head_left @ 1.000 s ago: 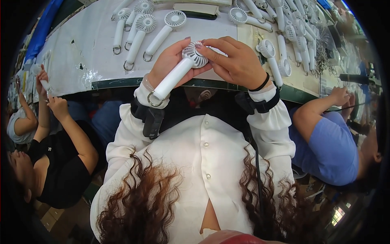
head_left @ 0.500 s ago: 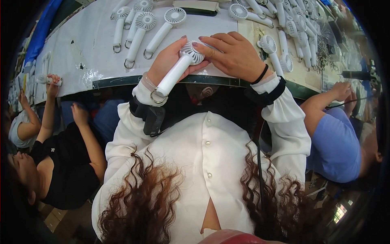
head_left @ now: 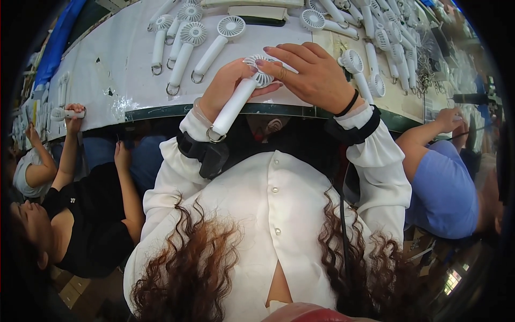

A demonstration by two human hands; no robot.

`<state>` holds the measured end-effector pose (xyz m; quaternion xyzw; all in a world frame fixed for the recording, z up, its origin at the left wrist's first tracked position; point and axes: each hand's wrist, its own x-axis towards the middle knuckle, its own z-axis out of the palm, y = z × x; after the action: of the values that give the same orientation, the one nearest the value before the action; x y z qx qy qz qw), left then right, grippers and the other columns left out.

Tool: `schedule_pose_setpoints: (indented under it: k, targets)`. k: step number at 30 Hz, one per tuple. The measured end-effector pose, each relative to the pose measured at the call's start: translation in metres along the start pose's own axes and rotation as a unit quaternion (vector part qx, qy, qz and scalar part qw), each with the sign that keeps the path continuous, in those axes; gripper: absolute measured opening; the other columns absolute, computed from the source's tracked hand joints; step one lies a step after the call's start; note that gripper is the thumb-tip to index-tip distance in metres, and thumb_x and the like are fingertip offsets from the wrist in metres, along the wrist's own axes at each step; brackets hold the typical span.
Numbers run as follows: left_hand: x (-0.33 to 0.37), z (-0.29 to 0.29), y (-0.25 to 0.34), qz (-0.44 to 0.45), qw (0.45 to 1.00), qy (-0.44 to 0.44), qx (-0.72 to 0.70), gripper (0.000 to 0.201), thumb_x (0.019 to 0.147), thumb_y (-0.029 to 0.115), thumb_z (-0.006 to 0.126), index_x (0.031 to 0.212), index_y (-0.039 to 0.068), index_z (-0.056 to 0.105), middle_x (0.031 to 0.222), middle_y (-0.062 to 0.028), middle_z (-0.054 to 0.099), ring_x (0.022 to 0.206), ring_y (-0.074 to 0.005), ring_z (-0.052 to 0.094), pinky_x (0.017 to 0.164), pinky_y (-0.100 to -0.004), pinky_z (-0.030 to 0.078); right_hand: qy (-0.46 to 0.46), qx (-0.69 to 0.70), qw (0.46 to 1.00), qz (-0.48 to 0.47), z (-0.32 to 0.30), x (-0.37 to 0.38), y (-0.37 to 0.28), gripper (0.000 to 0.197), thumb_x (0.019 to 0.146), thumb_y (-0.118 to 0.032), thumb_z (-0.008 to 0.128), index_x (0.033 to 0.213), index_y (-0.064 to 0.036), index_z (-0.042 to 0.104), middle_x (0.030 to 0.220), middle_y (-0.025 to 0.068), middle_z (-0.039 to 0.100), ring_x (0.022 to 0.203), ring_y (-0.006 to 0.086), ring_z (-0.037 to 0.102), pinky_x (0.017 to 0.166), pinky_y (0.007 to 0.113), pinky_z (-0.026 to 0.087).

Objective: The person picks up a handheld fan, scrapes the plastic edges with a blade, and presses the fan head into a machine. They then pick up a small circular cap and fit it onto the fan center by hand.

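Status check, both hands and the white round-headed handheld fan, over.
Left hand holding white plastic round-headed handheld fan; right hand at its head. Nothing seen blocking it; similar white fans lie beyond left hand.

On my feed I count two wearer's hands (head_left: 320, 78) and one held fan (head_left: 235, 107) at centre, four fan heads (head_left: 232, 27) upper centre-left, three buttons (head_left: 275, 189) below.

A pale worktable (head_left: 145, 75) has dark green trim (head_left: 155, 112) along its near edge. Glare (head_left: 125, 102) whitens that edge's left part; a blue strip (head_left: 55, 51) runs beyond the left edge.
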<state>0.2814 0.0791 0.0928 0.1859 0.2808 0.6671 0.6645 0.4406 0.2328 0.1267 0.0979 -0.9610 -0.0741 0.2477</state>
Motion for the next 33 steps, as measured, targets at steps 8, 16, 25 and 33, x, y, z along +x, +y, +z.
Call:
schedule_pose_setpoints:
  k: [8,16,25,33]
  targets:
    - [-0.002,0.013,0.004,0.019,0.984,0.030,0.175,0.036,0.093,0.010,0.042,0.126,-0.006,0.042,0.125,-0.0179,0.053,0.113,-0.0249,0.057,0.105,-0.0427,0.045,0.018,0.011,1.000,-0.001,0.001,-0.002,-0.002,0.051,0.079,-0.017,0.070,0.128,-0.0209,0.056,0.127,0.0037,0.058,0.114,0.0217,0.056,0.092,0.035,0.045]
    - [-0.007,0.018,0.007,0.038,0.957,0.058,0.280,0.042,0.091,0.010,0.046,0.131,-0.003,0.040,0.122,-0.0151,0.055,0.110,-0.0204,0.058,0.097,-0.0351,0.050,0.039,0.133,0.990,0.041,-0.010,0.000,-0.012,0.047,0.079,-0.009,0.069,0.125,-0.0171,0.060,0.128,0.0087,0.057,0.114,0.0254,0.056,0.092,0.036,0.044]
    - [-0.004,0.013,0.005,0.089,0.951,0.025,0.295,0.046,0.088,0.006,0.053,0.132,-0.001,0.041,0.121,-0.0112,0.055,0.108,-0.0147,0.056,0.096,-0.0290,0.046,0.126,0.523,0.799,0.267,0.012,0.002,-0.026,0.039,0.085,-0.009,0.068,0.122,-0.0098,0.060,0.128,0.0098,0.056,0.113,0.0213,0.055,0.093,0.034,0.044]
    - [0.000,0.007,0.005,0.162,0.940,0.000,0.301,0.051,0.089,0.004,0.060,0.135,0.001,0.039,0.119,-0.0085,0.056,0.107,-0.0146,0.057,0.091,-0.0265,0.049,0.087,0.518,0.788,0.322,0.007,0.010,-0.026,0.045,0.090,-0.009,0.063,0.132,-0.0010,0.048,0.122,0.0076,0.058,0.106,0.0161,0.057,0.091,0.030,0.047]
